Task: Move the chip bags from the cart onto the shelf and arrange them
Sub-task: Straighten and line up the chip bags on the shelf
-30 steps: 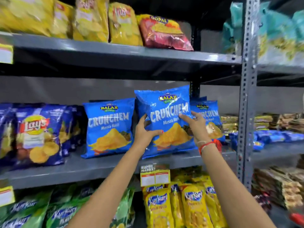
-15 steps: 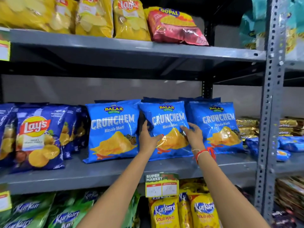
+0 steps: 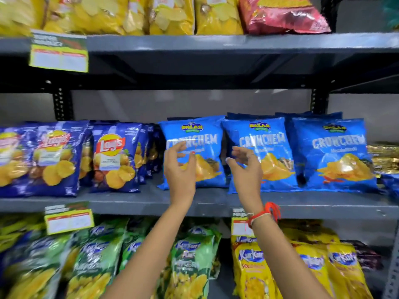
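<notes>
Your left hand (image 3: 180, 169) and right hand (image 3: 246, 169): both spread, empty, before three upright Crunchem bags (image 3: 262, 156) near middle shelf (image 3: 151, 201) front edge; risk: stray brush tips middle bag forward off edge

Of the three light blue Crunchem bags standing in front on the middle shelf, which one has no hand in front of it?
The rightmost Crunchem bag. The left hand overlaps the leftmost bag; the right hand overlaps the middle bag.
</notes>
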`<state>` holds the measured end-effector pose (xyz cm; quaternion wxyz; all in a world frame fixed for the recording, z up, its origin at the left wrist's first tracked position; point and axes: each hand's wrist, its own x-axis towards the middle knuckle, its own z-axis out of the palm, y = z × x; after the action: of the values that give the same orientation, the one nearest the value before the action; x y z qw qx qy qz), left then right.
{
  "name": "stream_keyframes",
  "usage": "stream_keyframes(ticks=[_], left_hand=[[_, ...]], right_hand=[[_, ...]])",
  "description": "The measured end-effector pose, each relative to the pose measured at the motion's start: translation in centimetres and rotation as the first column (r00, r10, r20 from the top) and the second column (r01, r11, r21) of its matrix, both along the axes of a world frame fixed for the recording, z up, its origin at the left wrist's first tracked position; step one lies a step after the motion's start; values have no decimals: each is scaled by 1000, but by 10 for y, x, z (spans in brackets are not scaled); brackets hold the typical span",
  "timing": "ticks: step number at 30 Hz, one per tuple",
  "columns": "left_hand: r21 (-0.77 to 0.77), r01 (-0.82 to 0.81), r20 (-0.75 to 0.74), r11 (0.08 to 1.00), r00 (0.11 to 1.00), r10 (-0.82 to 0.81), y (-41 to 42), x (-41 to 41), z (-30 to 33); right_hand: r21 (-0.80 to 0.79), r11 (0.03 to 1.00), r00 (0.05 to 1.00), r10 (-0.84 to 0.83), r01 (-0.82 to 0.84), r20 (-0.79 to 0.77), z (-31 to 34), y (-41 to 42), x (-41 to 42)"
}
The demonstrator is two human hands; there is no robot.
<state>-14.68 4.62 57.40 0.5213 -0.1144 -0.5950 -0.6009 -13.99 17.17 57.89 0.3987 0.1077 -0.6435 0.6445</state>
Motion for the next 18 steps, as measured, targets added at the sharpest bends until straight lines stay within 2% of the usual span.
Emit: stream_keyframes(ticks=[5,7,9,12,16,18], left_hand=[[83,-186,86,979,980,179,-96,9,-10],[19,-340,192,940,924,331,-128,7,-13],[-53,-410,310,910,860,405,-156,5,-15],[-78,-337,476,938,814,332,-191,-3,-19],[-71,-88,645,994,755,113,-222,-12,-21],[-159,-34,692,987,709,136,-229,-13,-20]], right_hand=[[69,978,973,183,-195,142,-9,-83,-11],[117,955,944,243,-273,222,-10,-113,-16],[213,920,922,266,-331,282,-10,-141,-17],[313,862,893,286,-398,349,-9,-176,-19],[420,815,895,247,-400,372,-12,-205,-28],[448,816,910,210,-365,358,-15,-212,-33]])
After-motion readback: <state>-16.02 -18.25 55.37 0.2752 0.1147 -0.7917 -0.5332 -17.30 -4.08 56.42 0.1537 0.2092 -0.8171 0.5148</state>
